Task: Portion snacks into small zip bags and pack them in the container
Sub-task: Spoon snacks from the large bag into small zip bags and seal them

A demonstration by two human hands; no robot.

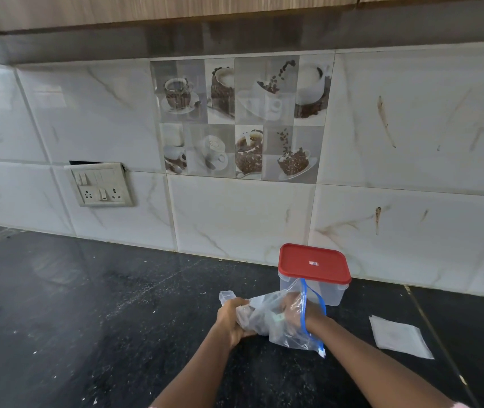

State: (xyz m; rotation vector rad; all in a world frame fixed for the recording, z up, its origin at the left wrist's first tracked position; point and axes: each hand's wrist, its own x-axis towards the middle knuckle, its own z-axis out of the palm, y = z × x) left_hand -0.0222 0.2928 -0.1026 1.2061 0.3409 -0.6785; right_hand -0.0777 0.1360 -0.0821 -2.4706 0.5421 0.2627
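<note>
A large clear zip bag [289, 337] with a blue zipper strip lies on the black counter, with dark snacks dimly visible inside. My left hand [231, 320] grips the bag's closed end from outside. My right hand [293, 312] is pushed through the bag's open mouth and sits inside it, seen through the plastic; what it holds I cannot tell. Just behind the bag stands a clear plastic container [335, 294] with its red lid [313, 263] on. A few small flat zip bags [399, 337] lie stacked to the right.
The black granite counter [87, 319] stretches left and toward me, dusted with pale crumbs. A white tiled wall [234, 213] rises close behind the container, with a switch and socket plate [100, 185] at the left. Wooden cabinets [161, 10] hang overhead.
</note>
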